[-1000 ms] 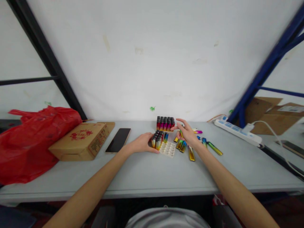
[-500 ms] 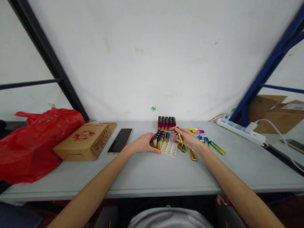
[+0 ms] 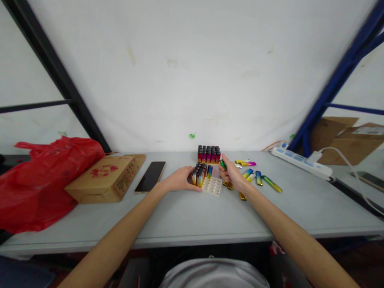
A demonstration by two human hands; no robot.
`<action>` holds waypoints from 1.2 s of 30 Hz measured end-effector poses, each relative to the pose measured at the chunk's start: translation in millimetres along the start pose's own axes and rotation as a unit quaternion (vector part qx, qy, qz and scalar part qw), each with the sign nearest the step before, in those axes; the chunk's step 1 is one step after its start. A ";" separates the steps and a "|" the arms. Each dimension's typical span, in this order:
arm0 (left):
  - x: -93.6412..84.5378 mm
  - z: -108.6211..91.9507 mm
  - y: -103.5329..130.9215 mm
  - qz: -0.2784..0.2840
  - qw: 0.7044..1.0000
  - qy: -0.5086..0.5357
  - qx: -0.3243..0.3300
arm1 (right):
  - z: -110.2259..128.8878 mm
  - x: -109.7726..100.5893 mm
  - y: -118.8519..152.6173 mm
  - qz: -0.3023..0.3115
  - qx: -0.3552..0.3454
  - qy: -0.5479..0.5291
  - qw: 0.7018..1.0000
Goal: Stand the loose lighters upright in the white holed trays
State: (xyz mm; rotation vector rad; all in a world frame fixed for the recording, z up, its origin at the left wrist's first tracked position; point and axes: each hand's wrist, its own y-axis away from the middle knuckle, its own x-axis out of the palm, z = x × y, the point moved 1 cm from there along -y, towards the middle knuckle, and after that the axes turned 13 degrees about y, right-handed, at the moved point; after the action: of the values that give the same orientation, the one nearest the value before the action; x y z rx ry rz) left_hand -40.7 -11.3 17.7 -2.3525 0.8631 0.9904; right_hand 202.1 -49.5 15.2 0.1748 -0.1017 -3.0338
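A pale tray with round pockets (image 3: 213, 187) lies on the table, with several upright black-topped lighters (image 3: 199, 174) in its left part. My left hand (image 3: 183, 179) is curved round the left side of this group, thumb along the near edge. Just right of them stands a single blue lighter (image 3: 209, 172). Over the tray's right side, my right hand (image 3: 231, 173) pinches a green shiny lighter (image 3: 222, 164). Behind, a full block of pink and purple lighters (image 3: 209, 154) stands upright. Loose lighters (image 3: 259, 178) lie to the right.
A phone (image 3: 150, 176), a cardboard box (image 3: 100, 178) and a red plastic bag (image 3: 45, 184) lie at the left. At the right are a white power strip (image 3: 301, 162) with a cable and an open carton (image 3: 348, 144).
My right hand has turned, and the lighter in it now shows green rather than gold. My left hand stays at the group. The whole view has shifted slightly.
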 end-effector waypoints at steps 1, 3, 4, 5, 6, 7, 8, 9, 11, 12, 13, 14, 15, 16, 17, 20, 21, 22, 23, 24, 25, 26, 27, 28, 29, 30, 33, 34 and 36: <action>0.0 0.3 -0.1 0.001 1.000 0.001 -0.001 | -1.0 1.0 -0.9 -0.009 -0.010 0.006 1.000; 0.0 0.7 -0.2 0.003 1.000 0.000 -0.004 | -3.5 2.3 -3.2 -0.030 -0.022 0.019 0.999; 0.0 0.7 -0.3 0.002 1.000 -0.001 -0.006 | -4.9 2.7 -4.4 -0.039 -0.024 0.025 0.999; 0.0 0.6 -0.3 0.001 1.000 -0.002 -0.008 | -6.2 2.9 -5.5 -0.047 -0.024 0.031 0.998; 0.0 0.5 -0.3 0.000 1.000 -0.003 -0.009 | -7.3 3.0 -6.4 -0.052 -0.025 0.035 0.998; 0.0 0.3 -0.3 -0.001 1.000 -0.004 -0.008 | -8.1 3.2 -7.1 -0.056 -0.027 0.040 0.997; 0.1 0.2 -0.3 -0.001 1.000 -0.004 -0.007 | -8.6 3.4 -7.3 -0.059 -0.030 0.046 0.997; 0.1 0.0 -0.3 -0.001 1.000 -0.004 -0.006 | -8.8 3.7 -7.3 -0.063 -0.034 0.053 0.996; 0.1 0.0 -0.3 0.000 1.000 -0.003 -0.006 | -8.5 4.7 -6.5 -0.065 -0.046 0.072 0.994; 0.1 0.0 -0.3 0.001 1.000 -0.002 -0.007 | -8.3 5.3 -6.0 -0.064 -0.052 0.080 0.993; 0.0 0.1 -0.3 0.000 1.000 -0.001 -0.008 | -8.2 5.9 -5.6 -0.062 -0.053 0.087 0.993; 0.0 0.1 -0.3 -0.001 1.000 0.000 -0.008 | -8.4 6.4 -5.5 -0.059 -0.053 0.089 0.993; -0.1 -0.1 -0.2 -0.003 1.000 0.001 -0.007 | -8.7 6.8 -5.5 -0.054 -0.049 0.088 0.993; -0.2 -0.3 -0.1 -0.004 1.000 0.001 -0.007 | -9.2 7.0 -5.7 -0.047 -0.042 0.086 0.994; -0.3 -0.6 0.1 -0.004 1.000 0.001 -0.006 | -9.7 7.1 -6.1 -0.038 -0.035 0.082 0.995; -0.4 -1.8 0.5 -0.004 1.000 -0.002 -0.009 | -8.9 6.3 -6.5 -0.009 -0.046 0.069 0.997; -0.4 -2.2 0.7 -0.004 1.000 -0.002 -0.008 | -7.3 5.7 -5.9 -0.006 -0.068 0.066 0.995; -0.3 -2.5 0.7 -0.005 1.000 -0.002 -0.005 | -4.9 4.9 -4.7 -0.004 -0.098 0.067 0.993; -0.3 -2.7 0.8 -0.006 1.000 -0.002 -0.003 | -2.0 4.1 -3.0 -0.002 -0.131 0.074 0.989; -0.2 -2.8 0.8 -0.006 1.000 -0.004 -0.001 | 1.5 3.3 -0.7 0.002 -0.164 0.092 0.982; -0.2 -2.7 0.7 -0.006 1.000 -0.006 0.000 | 5.1 2.6 2.0 0.003 -0.194 0.120 0.973; -0.1 -2.6 0.7 -0.004 1.000 -0.009 -0.001 | 8.8 1.9 5.1 -0.001 -0.222 0.157 0.962; -0.1 -2.4 0.6 -0.003 1.000 -0.011 -0.002 | 12.3 1.1 8.2 -0.015 -0.249 0.198 0.948; 0.0 -2.2 0.6 -0.001 1.000 -0.013 -0.003 | 15.5 0.5 11.2 -0.038 -0.274 0.242 0.930; 0.0 -2.0 0.6 0.001 1.000 -0.014 -0.003 | 18.1 0.0 13.9 -0.065 -0.299 0.286 0.908; 0.0 -1.9 0.6 0.001 1.000 -0.016 -0.003 | 19.8 -0.3 16.1 -0.089 -0.320 0.325 0.886; 0.0 -1.9 0.8 -0.003 1.000 -0.016 -0.003 | 19.3 -0.4 18.2 -0.111 -0.335 0.405 0.843; 0.0 -1.9 0.8 -0.005 1.000 -0.016 -0.003 | 17.7 -0.5 17.5 -0.106 -0.328 0.418 0.841; 0.0 -1.7 0.9 -0.007 1.000 -0.014 -0.003 | 13.6 -0.9 14.9 -0.096 -0.311 0.430 0.842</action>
State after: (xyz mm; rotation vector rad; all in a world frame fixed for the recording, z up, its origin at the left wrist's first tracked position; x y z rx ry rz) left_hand -40.5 -13.0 18.6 -2.3410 0.8329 1.0202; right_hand 202.7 -63.3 29.9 1.4773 0.9826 -2.6425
